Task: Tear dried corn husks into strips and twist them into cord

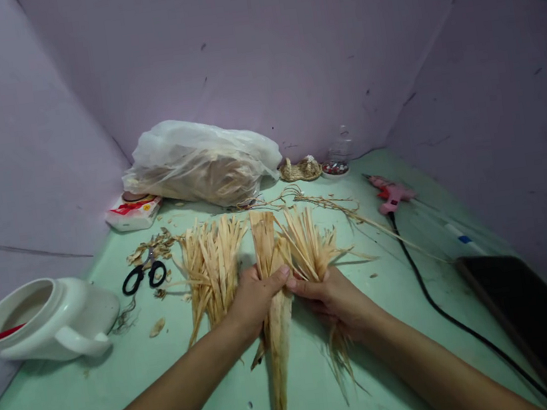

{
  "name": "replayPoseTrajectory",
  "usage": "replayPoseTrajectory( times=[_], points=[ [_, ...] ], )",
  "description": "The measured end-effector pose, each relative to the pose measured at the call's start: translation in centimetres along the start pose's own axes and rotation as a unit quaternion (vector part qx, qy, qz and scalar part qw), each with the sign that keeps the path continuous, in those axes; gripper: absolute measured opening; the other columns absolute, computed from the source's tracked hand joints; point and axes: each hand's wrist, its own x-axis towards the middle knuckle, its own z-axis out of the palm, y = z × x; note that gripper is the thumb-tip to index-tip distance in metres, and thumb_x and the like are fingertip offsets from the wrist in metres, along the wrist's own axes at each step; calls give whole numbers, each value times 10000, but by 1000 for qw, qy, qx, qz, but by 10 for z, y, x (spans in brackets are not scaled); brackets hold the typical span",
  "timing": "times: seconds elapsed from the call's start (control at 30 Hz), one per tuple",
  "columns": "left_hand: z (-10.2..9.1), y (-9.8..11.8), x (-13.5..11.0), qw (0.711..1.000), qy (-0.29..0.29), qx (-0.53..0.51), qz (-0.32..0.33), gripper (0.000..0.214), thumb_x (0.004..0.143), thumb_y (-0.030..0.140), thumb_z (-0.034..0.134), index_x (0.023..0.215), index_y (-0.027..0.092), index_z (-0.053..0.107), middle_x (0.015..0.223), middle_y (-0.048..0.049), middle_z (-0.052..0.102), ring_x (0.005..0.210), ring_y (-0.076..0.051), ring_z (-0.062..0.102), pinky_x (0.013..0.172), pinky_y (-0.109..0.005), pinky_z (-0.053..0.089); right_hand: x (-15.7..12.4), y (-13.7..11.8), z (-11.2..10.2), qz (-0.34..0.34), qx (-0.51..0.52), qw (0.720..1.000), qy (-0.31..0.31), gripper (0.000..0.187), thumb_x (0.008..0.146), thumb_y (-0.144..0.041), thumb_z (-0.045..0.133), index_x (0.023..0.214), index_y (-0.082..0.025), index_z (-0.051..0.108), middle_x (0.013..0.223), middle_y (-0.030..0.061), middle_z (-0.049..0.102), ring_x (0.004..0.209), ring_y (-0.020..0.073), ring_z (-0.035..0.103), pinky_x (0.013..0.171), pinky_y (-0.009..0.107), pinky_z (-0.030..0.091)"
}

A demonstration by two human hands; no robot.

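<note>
A long, wide dried leaf strip point(281, 352), pale tan, runs upright in front of me, its lower end tapering toward the near edge. My left hand point(258, 294) is closed around it, thumb pressed on its front. My right hand point(333, 298) is closed on a bundle of thin dried strips point(309, 244) that fans out above and below the fist. Its thumb tip meets the wide strip's edge beside my left thumb. Left of both hands, a pile of narrow dried strips point(213, 260) lies on the green tabletop point(218, 400).
Black-handled scissors point(144, 276) lie among leaf scraps. At the left, a white jug point(61, 320) rests on its side. A plastic bag point(202, 164) and a tissue pack point(133, 213) sit by the wall. On the right are a pink glue gun point(393, 196), its cord, and a dark flat device point(530, 319).
</note>
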Motion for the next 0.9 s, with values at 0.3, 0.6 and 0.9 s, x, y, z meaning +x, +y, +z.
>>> replayPoseTrajectory(
  times=[0.3,0.6,0.9],
  points=[
    [-4,-1,0,999,6,44,18,346,542,292,755,811,104,645,765,-81,663,669,-172,592,667,-291,476,1,2,-1,-15,3,1000,27,374,598,-370,711,626,-194,382,370,-126,247,311,9,165,296,154,102],
    [-3,1,-3,999,-27,20,-10,412,488,332,779,800,96,647,721,-75,651,639,-174,596,625,-286,481,1,2,0,-1,-2,1000,12,354,607,-304,620,460,-196,316,333,-104,242,286,10,170,294,164,106],
    [-2,5,-2,996,-60,-65,-21,342,543,308,758,755,113,574,611,-25,590,492,-157,557,499,-334,498,1,-1,-6,-20,92,995,-29,260,644,-355,669,642,-111,580,507,2,540,409,61,439,406,175,337]
  ],
)
